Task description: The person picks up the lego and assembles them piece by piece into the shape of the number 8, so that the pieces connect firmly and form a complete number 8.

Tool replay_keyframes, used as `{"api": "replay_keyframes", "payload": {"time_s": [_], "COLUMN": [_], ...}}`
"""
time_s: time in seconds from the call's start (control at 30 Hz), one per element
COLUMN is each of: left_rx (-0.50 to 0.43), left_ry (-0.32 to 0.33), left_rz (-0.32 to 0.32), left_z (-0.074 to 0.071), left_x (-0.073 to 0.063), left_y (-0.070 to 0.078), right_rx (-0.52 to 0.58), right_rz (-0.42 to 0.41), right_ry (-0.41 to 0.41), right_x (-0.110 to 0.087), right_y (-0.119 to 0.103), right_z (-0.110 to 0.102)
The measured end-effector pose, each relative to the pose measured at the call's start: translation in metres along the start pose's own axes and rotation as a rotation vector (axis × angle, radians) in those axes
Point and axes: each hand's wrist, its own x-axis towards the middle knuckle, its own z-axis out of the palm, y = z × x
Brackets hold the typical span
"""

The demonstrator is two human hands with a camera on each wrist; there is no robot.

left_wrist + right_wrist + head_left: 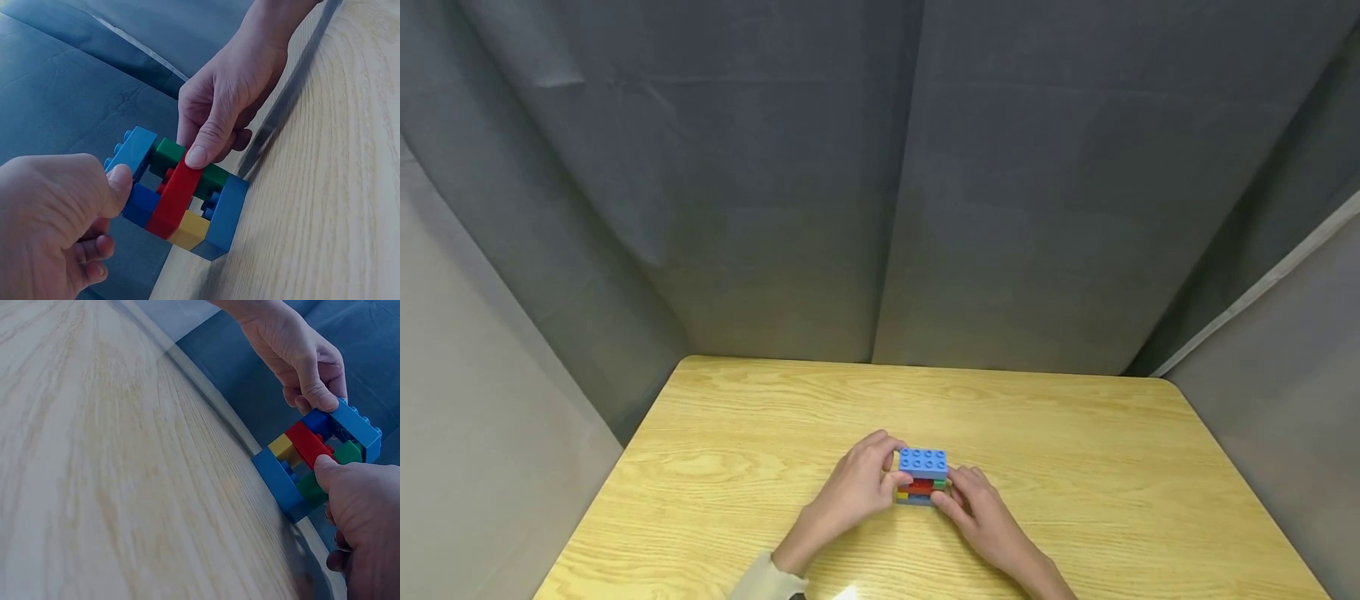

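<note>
A stack of toy building bricks stands on the table between both hands. A long light-blue brick (922,461) lies across the top, studs up. Beneath it come a dark blue brick (141,205) and a green brick (167,156). A long red brick (176,199) forms the middle layer, above a yellow brick (190,230) and another green brick (211,181). Another blue brick (226,215) is the base. My left hand (861,482) pinches the stack's upper left end. With its thumb on the red brick, my right hand (981,515) holds the right side; its other fingertips are partly hidden.
The wooden table (760,433) spreads out around the stack. Dark grey curtains (775,208) hang behind its far edge, and lighter grey panels (475,375) stand at both sides.
</note>
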Motion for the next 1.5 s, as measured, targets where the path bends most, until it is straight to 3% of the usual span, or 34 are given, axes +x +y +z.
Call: {"api": "replay_keyframes", "payload": {"time_s": [0.5,0.73,0.87,1.03,1.23,1.5], "left_rx": [0.047,0.046,0.047,0.036,0.034,0.023], "left_ry": [0.062,0.061,0.057,0.059,0.07,0.065], "left_rz": [0.005,-0.025,-0.03,-0.012,-0.005,-0.008], "left_z": [0.005,0.002,0.002,0.002,0.002,0.004], "left_x": [-0.004,-0.003,-0.003,-0.003,-0.003,-0.003], "left_y": [0.001,0.004,0.004,0.003,0.003,0.002], "right_rx": [-0.056,-0.048,-0.003,0.06,0.024,-0.011], "right_rz": [0.012,0.025,0.004,-0.053,-0.119,-0.136], "right_ry": [0.014,0.007,0.028,0.111,0.139,0.145], "right_x": [0.0,0.001,0.001,0.005,0.01,0.009], "right_y": [-0.004,-0.004,-0.006,-0.014,-0.02,-0.019], "right_z": [0.001,0.0,-0.002,-0.012,-0.019,-0.02]}}
